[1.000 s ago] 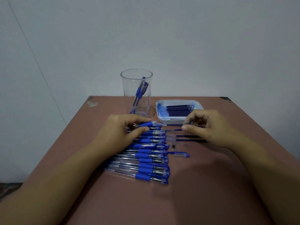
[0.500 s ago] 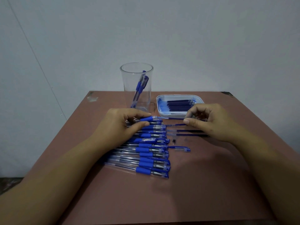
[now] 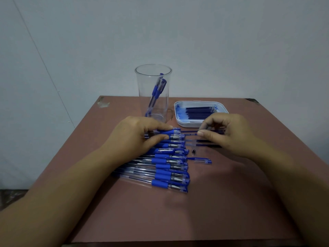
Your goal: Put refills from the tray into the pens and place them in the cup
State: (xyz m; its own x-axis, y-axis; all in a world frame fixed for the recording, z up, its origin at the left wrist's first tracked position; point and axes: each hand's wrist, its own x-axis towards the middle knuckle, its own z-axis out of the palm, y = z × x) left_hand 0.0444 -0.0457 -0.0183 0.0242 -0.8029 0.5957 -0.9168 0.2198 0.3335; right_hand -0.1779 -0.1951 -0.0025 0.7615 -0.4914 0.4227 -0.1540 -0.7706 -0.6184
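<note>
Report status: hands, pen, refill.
Left hand grips pen by blue sleeve. Right hand pinches refill at pen's open end. Loose cap, small dark piece nearby, not blocking.

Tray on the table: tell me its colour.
The tray is white, clearest in the head view.

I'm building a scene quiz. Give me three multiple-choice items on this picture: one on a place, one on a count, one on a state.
1. Where is the tray from the cup? A to its left; B to its right; C inside it.
2. How many pens stand in the cup? A none; B five; C two.
3. What is the right hand doing? A pinching a refill; B lying flat; C lifting the cup.
Answers: 1 B, the tray sits right of the cup; 2 C, two lean inside; 3 A, it pinches the refill at the pen in the left hand.
</note>
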